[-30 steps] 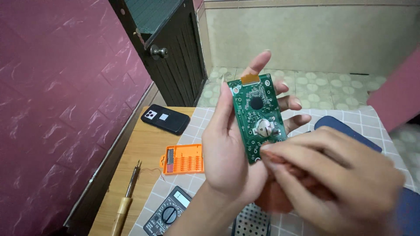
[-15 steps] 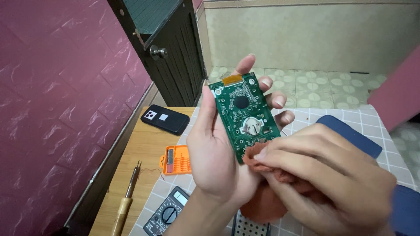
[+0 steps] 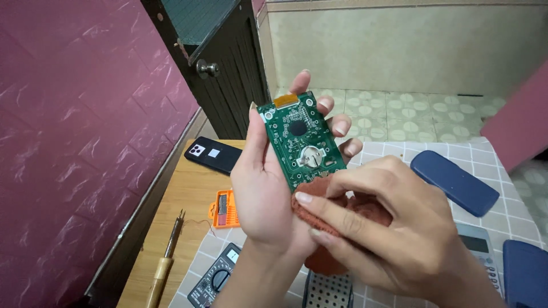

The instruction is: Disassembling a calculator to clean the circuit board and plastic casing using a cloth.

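Right hand (image 3: 394,228) is pinching a rust-coloured cloth (image 3: 337,214) against the bottom edge of the green circuit board (image 3: 301,140), which the left hand (image 3: 268,188) clamps upright above the bench (image 3: 182,197). Looks mid-wipe; next probably calls for gentle strokes near the coin cell (image 3: 311,155).

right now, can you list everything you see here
circuit board: 1, green, upright in the left hand
cloth: 1, rust red, at the board's lower edge
phone: 1, black, on the wooden table
bit case: 1, orange, table
soldering iron: 1, wooden handle, table edge
multimeter: 1, dark, bottom
blue case: 1, on checked cloth
calculator: 1, grey, right
left hand: holds the board
right hand: holds the cloth
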